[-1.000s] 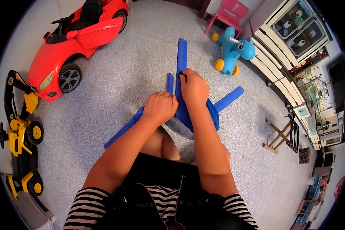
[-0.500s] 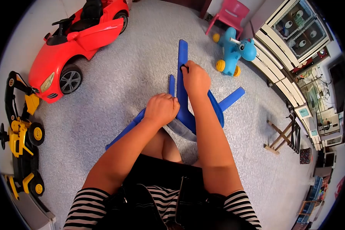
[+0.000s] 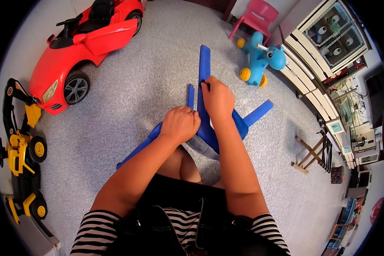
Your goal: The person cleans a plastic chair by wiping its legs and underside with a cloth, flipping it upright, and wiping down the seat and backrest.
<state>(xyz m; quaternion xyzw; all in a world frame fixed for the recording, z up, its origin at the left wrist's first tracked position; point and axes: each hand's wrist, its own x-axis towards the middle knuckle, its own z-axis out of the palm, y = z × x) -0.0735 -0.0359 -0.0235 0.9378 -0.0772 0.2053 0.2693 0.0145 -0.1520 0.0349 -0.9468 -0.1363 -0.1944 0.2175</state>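
Note:
An upturned piece of blue plastic furniture (image 3: 204, 109), apparently a small stool, is in front of my lap with its legs splayed outward. A greyish panel shows at its near edge. My left hand (image 3: 181, 124) is closed over its near left part, beside the base of the tall leg; the fingertips are hidden. My right hand (image 3: 218, 99) is closed against the tall leg, a little below its top end. A small dark thing (image 3: 205, 85) shows at the thumb and forefinger, too covered to name.
A red ride-on car (image 3: 57, 77) and a yellow-black toy excavator (image 3: 19, 149) stand left. A blue ride-on animal (image 3: 258, 59) and pink chair (image 3: 257, 16) are ahead right. A folding stool (image 3: 313, 153) is near the white cabinets (image 3: 311, 81).
My right hand has slid slightly down the tall leg toward me, with the dark thing in it. My left hand stays on the blue stool. The view has shifted slightly.

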